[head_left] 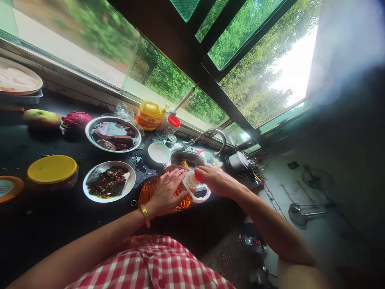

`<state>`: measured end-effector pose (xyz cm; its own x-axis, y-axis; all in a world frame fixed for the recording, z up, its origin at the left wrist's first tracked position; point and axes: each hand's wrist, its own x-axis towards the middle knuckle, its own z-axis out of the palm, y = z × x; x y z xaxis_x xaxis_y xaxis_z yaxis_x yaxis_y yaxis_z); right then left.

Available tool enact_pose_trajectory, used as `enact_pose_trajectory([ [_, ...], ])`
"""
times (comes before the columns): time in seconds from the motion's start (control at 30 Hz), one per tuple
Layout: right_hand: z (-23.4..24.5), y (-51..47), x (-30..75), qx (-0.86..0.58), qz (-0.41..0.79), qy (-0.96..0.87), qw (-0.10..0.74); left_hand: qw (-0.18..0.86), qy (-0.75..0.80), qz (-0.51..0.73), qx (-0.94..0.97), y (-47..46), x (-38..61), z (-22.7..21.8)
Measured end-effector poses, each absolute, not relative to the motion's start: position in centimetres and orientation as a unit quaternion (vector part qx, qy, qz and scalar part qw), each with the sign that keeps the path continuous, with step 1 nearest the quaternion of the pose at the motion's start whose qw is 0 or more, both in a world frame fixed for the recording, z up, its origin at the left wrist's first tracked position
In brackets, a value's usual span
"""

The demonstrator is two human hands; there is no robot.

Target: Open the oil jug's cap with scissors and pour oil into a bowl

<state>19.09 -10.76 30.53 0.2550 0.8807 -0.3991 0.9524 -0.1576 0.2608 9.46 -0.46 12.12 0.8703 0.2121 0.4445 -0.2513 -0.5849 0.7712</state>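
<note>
A large clear oil bottle [147, 192] full of amber liquid is at the counter's front edge, its white neck towards the right. My left hand [168, 188] is laid over its shoulder, holding it, fingers together and thumb apart; a gold bangle [144, 216] is on that wrist. At the neck, my right hand [215, 180] has its fingers closed round the red cap [197, 177]. A white carry handle [202, 199] hangs from the neck just below that hand. The bottle's underside is hidden.
Left of the bottle are a plate of dark chopped seasoning [130, 188], a metal bowl of dark meat in liquid [138, 141] and a yellow-lidded jar [51, 168]. Behind stand a white bowl [159, 152], a yellow jug [149, 115], the sink [192, 155] and its curved faucet [221, 132].
</note>
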Motion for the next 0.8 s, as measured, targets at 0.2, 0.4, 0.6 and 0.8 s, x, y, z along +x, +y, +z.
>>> enact_pose_trajectory([
  [0.2,29.9,-11.2,19.7,0.754,-0.079,0.618,0.208,0.45,-0.017,0.249,0.857,-0.4,9.2,12.4],
  [0.4,29.1,-11.8,19.8,0.775,-0.058,0.605,0.176,0.441,-0.013,0.239,0.865,-0.4,9.1,12.6],
  [0.6,29.0,-10.9,18.7,0.821,-0.061,0.523,0.22,0.442,-0.007,0.244,0.863,-0.5,9.3,12.6],
  [0.8,27.7,-9.4,16.9,0.909,0.001,0.365,0.202,0.443,-0.005,0.255,0.859,-0.6,9.5,12.4],
])
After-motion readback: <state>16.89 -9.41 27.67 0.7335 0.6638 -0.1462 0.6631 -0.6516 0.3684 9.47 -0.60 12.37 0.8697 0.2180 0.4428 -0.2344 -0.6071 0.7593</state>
